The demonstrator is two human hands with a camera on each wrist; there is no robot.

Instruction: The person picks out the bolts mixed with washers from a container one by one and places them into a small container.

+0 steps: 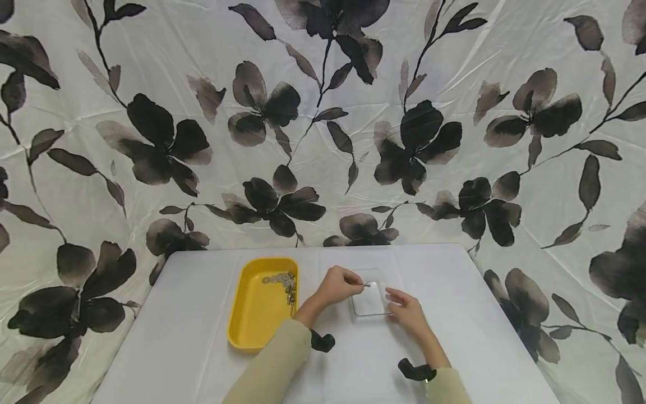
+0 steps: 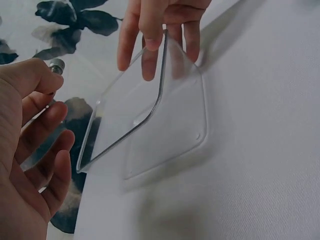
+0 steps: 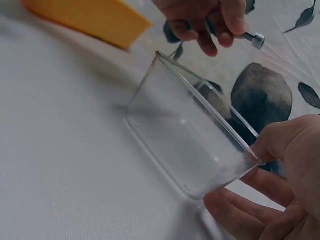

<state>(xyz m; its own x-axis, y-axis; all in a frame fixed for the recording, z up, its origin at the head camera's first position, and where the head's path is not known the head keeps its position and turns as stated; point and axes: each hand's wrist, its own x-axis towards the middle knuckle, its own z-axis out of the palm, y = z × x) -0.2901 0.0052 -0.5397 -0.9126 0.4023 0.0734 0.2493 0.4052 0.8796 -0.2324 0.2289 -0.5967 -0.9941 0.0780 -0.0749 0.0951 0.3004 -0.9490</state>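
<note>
On the white worktop (image 1: 171, 336), beside the yellow oblong plastic tray (image 1: 252, 314), the clear squarish plastic box (image 3: 170, 135) could tip if the right hand (image 1: 407, 314), pinching its wall at the rim, tugged. The left hand (image 1: 337, 284) pinches a small silver metal bolt (image 3: 257, 41) near the box; a slack fingertip grip could drop it outside.

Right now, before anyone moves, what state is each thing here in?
Left hand: pinching a bolt-like metal piece
Bolt-like metal piece: held up, outside the clear container
Right hand: gripping the clear container's side
Clear container: open-topped, upright
Yellow tray: open, holding loose metal parts
Loose metal parts: clustered toward the tray's right side
</note>
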